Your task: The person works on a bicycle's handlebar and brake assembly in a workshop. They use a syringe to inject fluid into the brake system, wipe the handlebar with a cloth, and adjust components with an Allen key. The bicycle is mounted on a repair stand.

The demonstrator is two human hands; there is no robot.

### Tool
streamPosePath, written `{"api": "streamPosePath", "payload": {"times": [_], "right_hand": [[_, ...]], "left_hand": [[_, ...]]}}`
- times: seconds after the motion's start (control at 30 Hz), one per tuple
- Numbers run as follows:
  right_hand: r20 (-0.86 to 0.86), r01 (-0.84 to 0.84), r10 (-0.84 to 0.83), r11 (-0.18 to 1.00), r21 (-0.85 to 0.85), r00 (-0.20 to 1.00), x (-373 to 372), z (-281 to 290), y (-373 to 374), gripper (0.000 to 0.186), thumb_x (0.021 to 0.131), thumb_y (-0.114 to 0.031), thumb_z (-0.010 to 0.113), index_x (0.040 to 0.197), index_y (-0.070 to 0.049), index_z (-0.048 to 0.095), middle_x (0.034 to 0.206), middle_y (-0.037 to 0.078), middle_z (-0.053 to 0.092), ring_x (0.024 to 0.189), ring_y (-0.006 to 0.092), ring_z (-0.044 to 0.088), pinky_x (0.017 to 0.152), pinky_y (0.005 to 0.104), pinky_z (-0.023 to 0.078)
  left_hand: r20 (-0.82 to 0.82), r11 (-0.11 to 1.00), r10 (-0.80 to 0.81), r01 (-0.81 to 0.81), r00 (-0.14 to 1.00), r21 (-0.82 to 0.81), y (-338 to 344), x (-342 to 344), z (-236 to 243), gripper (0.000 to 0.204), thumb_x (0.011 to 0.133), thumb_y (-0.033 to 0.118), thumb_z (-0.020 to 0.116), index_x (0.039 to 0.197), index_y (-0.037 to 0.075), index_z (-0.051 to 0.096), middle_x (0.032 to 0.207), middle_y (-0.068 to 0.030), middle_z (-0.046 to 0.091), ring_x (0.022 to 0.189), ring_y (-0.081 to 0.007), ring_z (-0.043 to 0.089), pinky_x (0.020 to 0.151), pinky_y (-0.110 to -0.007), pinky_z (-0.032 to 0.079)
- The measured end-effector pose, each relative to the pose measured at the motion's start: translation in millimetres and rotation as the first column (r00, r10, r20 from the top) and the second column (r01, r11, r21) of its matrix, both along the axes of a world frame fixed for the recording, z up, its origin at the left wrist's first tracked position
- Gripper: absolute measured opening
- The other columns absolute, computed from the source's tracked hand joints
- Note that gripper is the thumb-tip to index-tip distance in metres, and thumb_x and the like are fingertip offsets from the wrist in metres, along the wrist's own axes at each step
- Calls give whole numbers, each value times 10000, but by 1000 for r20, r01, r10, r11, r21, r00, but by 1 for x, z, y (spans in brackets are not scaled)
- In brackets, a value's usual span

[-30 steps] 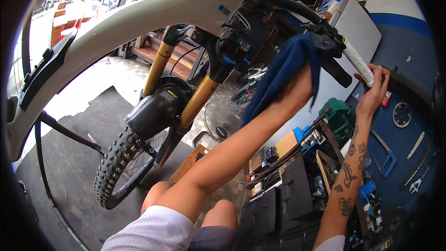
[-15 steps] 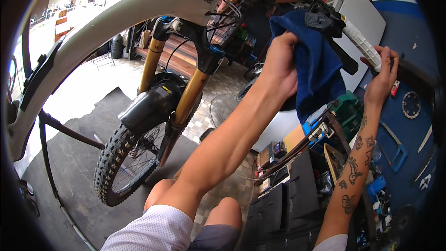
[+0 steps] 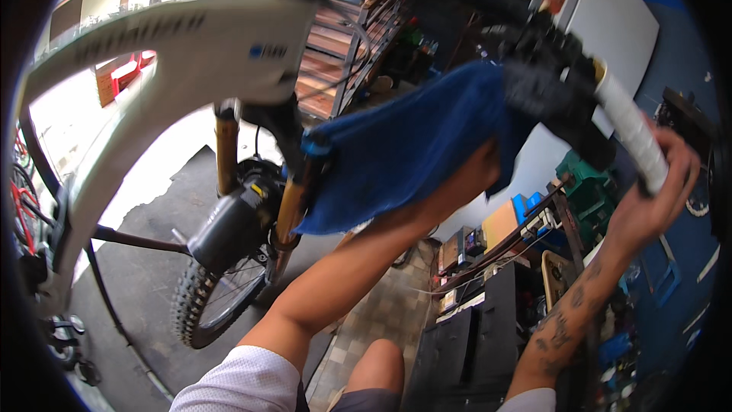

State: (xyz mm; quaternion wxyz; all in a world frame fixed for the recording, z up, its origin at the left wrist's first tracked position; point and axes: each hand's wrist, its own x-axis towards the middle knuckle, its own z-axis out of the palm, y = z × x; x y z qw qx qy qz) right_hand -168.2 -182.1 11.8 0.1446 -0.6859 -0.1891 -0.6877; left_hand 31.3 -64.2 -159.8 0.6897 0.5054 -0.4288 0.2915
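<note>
A blue cloth (image 3: 412,141) spreads leftward from beneath the handlebar controls (image 3: 545,80), blurred by motion and covering part of the fork. My left hand (image 3: 484,168) is closed on the cloth, its fingers mostly hidden behind the fabric. At the right, my right hand (image 3: 656,175) wraps its fingers around the outer end of a white handlebar grip (image 3: 629,118). The bicycle's pale frame (image 3: 213,46) crosses the upper left. Below it are a gold fork leg (image 3: 227,149), a black mudguard (image 3: 232,221) and the knobbly front tyre (image 3: 194,301).
A black drawer cabinet (image 3: 450,351) stands low at the right, near a shelf of boxes and a green case (image 3: 587,183). Tools hang on the blue wall (image 3: 671,259). Wooden steps (image 3: 332,53) rise behind the bicycle. A dark mat (image 3: 152,206) lies under the wheel.
The cloth has swung out to the left and spread wide, where before it hung down. The bicycle has shifted in view, with the grip now lower and further right. Both hands keep their holds.
</note>
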Motion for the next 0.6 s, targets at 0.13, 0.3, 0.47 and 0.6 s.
{"api": "streamPosePath", "payload": {"times": [0.13,0.3,0.47,0.6], "right_hand": [[-111,25,-19,998,56,994,-7,-7,15,358,1135,-397,446,1149,-43,399,1108,258,610,1109,510,693,879,506,645],[-197,79,-55,990,116,979,-18,-7,33,452,1102,-479,554,1100,-51,407,1090,248,653,1046,478,712,917,564,630],[-507,64,81,963,262,858,-55,26,57,488,1028,-492,705,1185,-42,600,1287,237,710,1261,445,665,1072,540,514],[-698,198,168,889,412,696,-98,64,73,597,1010,-522,718,1318,-16,642,1396,177,694,1369,379,613,1139,502,448]], "left_hand": [[-128,998,60,-60,990,0,54,-33,-2,424,813,136,781,1196,-27,701,1121,-186,729,1067,-399,693,996,-456,525],[-355,892,298,-126,886,434,157,-109,31,350,847,146,776,1173,28,731,1289,-193,698,1227,-384,643,1068,-452,473],[-509,896,419,-250,752,367,247,-119,134,412,981,217,658,1324,-10,632,1367,-189,661,1239,-318,650,1082,-443,492],[175,471,720,-658,672,587,281,-39,270,372,1029,206,623,1310,-34,656,1315,-186,693,1145,-243,701,1017,-416,545]]}}
